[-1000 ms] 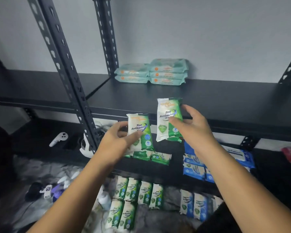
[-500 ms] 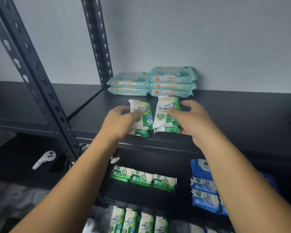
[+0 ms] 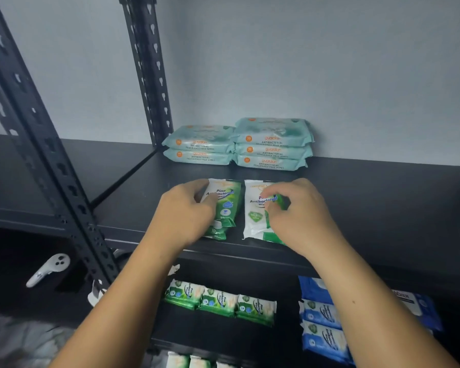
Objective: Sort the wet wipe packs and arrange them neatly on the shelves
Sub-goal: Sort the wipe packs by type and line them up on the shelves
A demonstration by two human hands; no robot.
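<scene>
Far left, at 9 o'clock: black slotted upright [image 3: 45,155], slanting across the front edge of the upper shelf [image 3: 383,208]. Below it, at 8 o'clock, white controller [image 3: 48,269], low in the shadow; crumpled grey sheet [image 3: 16,341] at 7 o'clock.

Second upright [image 3: 149,75] at 11 o'clock, at the shelf's back edge, just beside two stacks of teal packs [image 3: 272,144] against the wall: two high on the left, three high on the right.

At 6 o'clock of those stacks, near the shelf's front: left hand [image 3: 186,216], fingers curled over the left edge of the left green pack [image 3: 227,205], gripping it. Another green end showing beneath that pack.

Just beside, at its 3 o'clock, across a narrow gap: right green pack [image 3: 254,211], flat on the shelf, pinched by the curled thumb and fingers of the right hand [image 3: 300,216], covering the pack's right half.

Left forearm [image 3: 122,301] and right forearm [image 3: 369,301] crossing in front of the lower shelf [image 3: 197,333], hiding part of it. There, at 6 o'clock, row of three green packs [image 3: 219,302] side by side. At 4 o'clock, blue packs [image 3: 322,325], overlapping, partly behind the right forearm. Pack tops [image 3: 191,362] cut off at the bottom edge.
</scene>
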